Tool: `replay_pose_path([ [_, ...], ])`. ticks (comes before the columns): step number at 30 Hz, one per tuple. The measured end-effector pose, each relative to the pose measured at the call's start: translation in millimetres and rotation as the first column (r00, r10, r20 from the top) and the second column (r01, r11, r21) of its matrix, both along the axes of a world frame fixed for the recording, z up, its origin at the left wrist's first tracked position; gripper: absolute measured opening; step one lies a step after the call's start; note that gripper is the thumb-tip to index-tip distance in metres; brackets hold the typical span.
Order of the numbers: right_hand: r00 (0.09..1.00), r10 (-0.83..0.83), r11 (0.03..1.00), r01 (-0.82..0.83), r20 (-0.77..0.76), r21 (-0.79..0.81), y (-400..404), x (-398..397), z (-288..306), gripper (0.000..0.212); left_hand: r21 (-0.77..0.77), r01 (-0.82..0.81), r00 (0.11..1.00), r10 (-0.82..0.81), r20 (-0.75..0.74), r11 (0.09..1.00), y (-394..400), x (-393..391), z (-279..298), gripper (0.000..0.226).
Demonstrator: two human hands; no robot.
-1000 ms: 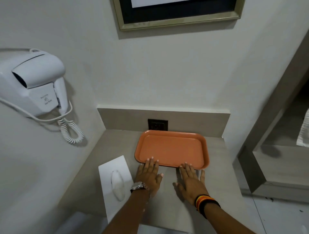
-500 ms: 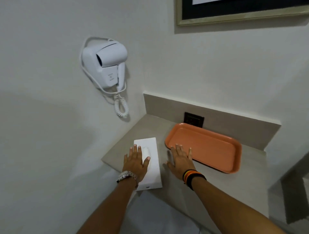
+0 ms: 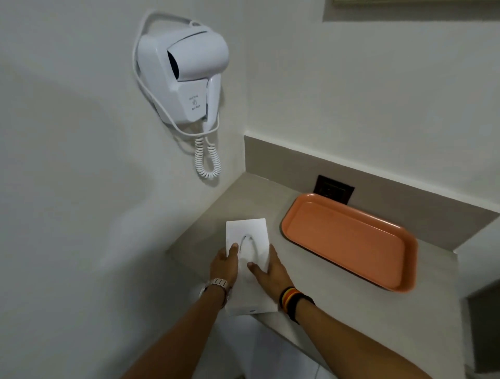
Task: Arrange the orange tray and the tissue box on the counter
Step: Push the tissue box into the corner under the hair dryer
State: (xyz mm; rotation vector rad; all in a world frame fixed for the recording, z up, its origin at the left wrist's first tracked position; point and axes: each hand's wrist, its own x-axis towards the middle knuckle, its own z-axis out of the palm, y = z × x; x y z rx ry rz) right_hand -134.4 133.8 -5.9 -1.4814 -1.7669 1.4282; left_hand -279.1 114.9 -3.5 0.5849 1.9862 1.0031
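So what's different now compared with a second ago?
Both hands left the orange tray and went to the white tissue box: the left hand and right hand now clasp its long sides, thumbs on top. The box's near end overhangs the counter edge. The tray stays by the back wall, empty; the wall hair dryer is untouched.

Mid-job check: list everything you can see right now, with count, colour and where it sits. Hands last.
tissue box: one, white, near left end of the counter, its near end past the counter's edge
orange tray: one, orange, empty, on the counter right of the box, apart from it
counter: one, beige, in the wall corner
hair dryer: one, white, mounted on the left wall, coiled cord hanging below
wall socket: one, dark, on the backsplash behind the tray
picture frame: one, gold edge, top right, mostly cut off
left hand: watch on wrist, gripping the box's left side
right hand: striped bands on wrist, gripping the box's right side
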Motion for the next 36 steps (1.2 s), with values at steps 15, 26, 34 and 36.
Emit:
replay_pose_path([
  [15, 0.943, -0.284, 0.955, 0.261, -0.176, -0.141, 136.9, -92.7, 12.0, 0.081, -0.037, 0.19, 0.981, -0.192, -0.033, 0.981, 173.4, -72.6, 35.4, 0.064],
  [26, 0.938, -0.322, 0.938, 0.299, -0.126, -0.177, 217.1, -129.1, -5.2, 0.084, -0.016, 0.272, 0.956, -0.272, -0.115, 0.962, 263.0, -107.8, 19.2, 0.059],
  [34, 0.971, -0.213, 0.975, 0.205, -0.112, -0.081, 206.8, -108.7, -10.1, 0.074, -0.035, 0.371, 0.867, -0.36, -0.344, 0.928, 255.3, -113.7, 2.4, 0.052],
  [36, 0.984, -0.174, 0.983, 0.175, -0.022, 0.062, 187.2, -101.1, -13.3, 0.071, -0.023, 0.442, 0.791, -0.401, -0.463, 0.897, 232.7, -109.5, -5.6, 0.055],
])
